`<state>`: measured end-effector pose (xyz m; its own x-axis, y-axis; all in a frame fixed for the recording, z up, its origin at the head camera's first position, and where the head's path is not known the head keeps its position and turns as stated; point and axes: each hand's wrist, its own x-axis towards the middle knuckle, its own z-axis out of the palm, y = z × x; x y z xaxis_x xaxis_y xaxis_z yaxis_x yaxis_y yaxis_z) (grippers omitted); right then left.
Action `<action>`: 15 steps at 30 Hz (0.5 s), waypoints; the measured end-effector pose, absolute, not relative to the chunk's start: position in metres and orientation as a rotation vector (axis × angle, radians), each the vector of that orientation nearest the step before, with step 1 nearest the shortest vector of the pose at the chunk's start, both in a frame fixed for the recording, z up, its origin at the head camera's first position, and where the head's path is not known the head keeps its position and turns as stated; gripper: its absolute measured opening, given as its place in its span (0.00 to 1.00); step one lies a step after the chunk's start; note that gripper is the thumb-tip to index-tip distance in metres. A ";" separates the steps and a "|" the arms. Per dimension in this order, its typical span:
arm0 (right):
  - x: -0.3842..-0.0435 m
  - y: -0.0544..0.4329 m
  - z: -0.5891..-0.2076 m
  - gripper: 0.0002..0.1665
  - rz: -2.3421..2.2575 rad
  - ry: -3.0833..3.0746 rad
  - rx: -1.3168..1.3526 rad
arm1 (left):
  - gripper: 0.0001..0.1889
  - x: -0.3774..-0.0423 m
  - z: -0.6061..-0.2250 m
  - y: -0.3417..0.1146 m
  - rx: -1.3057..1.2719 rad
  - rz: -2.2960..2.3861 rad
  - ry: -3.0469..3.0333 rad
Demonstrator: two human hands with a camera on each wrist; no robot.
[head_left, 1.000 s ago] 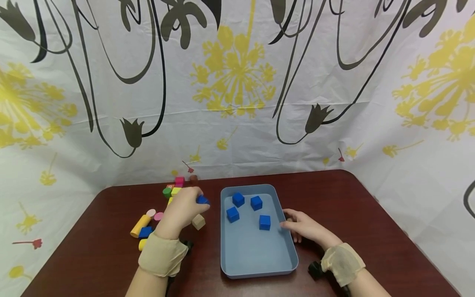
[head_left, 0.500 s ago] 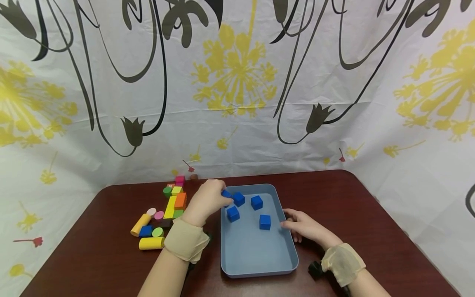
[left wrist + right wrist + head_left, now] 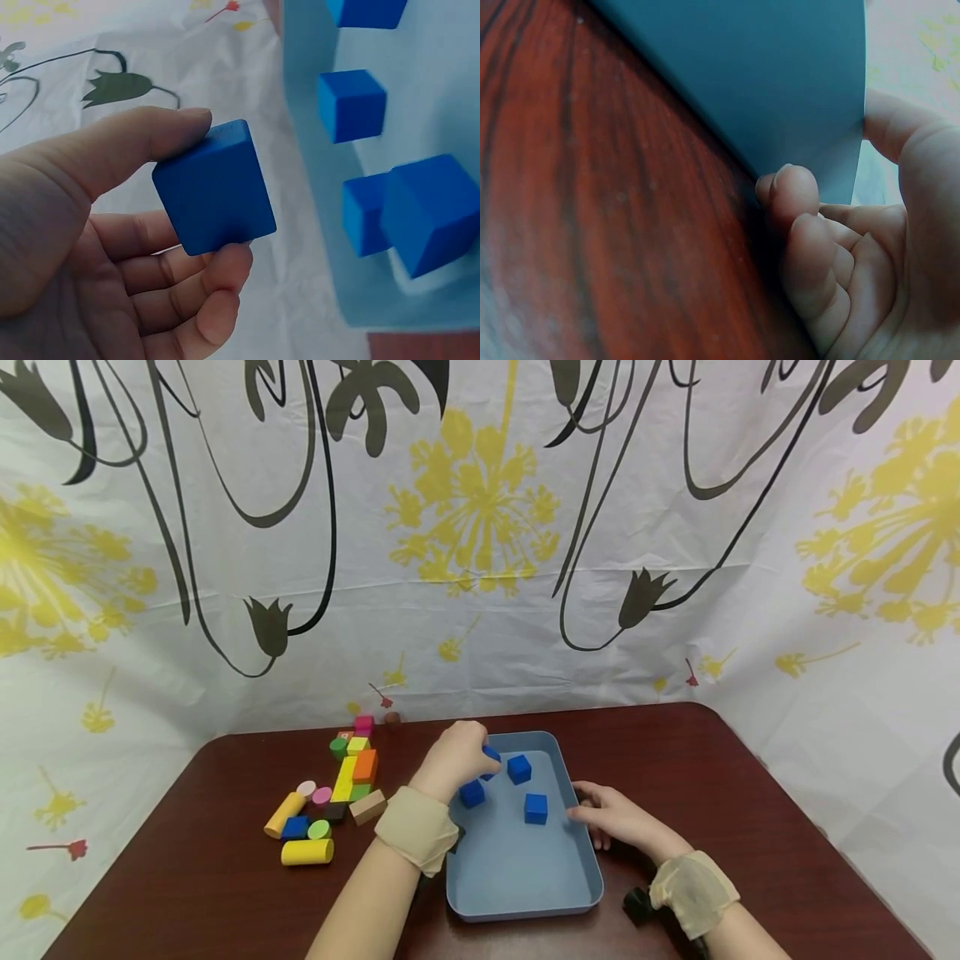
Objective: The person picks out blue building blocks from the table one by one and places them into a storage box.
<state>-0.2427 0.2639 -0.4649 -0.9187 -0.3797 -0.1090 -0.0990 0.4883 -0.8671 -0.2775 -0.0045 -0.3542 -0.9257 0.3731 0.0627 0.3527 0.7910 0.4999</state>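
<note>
My left hand (image 3: 457, 762) is over the far left part of the blue-grey tray (image 3: 525, 877), pinching a blue cube (image 3: 214, 187) between thumb and fingertips. In the left wrist view the cube is held up beside the tray's wall. More blue cubes lie on the tray floor, among them a cube near the far side (image 3: 519, 769), a cube near the left wall (image 3: 472, 793) and a cube near the right wall (image 3: 536, 809). My right hand (image 3: 615, 814) grips the tray's right wall, thumb (image 3: 900, 124) at the rim and fingers (image 3: 795, 191) against the outside.
Left of the tray lies a group of coloured blocks: yellow cylinders (image 3: 307, 852), an orange block (image 3: 365, 766), a blue block (image 3: 296, 827), a natural wood block (image 3: 367, 807) and several others. The dark red table (image 3: 187, 877) ends at a patterned white cloth (image 3: 480, 652) behind.
My left hand has carried the blue cube from the block group rightward to over the tray, uncovering more blocks behind it. My right hand and the tray have stayed in place.
</note>
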 end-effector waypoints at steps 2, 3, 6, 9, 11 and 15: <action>-0.242 0.264 -0.465 0.38 -1.401 2.452 -0.403 | 0.25 -0.280 -0.359 0.000 0.603 0.791 2.934; -0.242 0.264 -0.465 0.38 -1.402 2.453 -0.403 | 0.26 -0.280 -0.362 0.002 0.604 0.776 2.933; -0.242 0.263 -0.465 0.38 -1.398 2.453 -0.398 | 0.25 -0.282 -0.369 0.008 0.608 0.730 2.928; -0.242 0.263 -0.465 0.38 -1.400 2.450 -0.399 | 0.23 -0.284 -0.375 0.011 0.602 0.716 2.919; -0.242 0.262 -0.464 0.38 -1.402 2.449 -0.398 | 0.22 -0.284 -0.377 0.013 0.602 0.719 2.918; -0.241 0.262 -0.463 0.38 -1.398 2.451 -0.391 | 0.20 -0.285 -0.381 0.015 0.598 0.701 2.933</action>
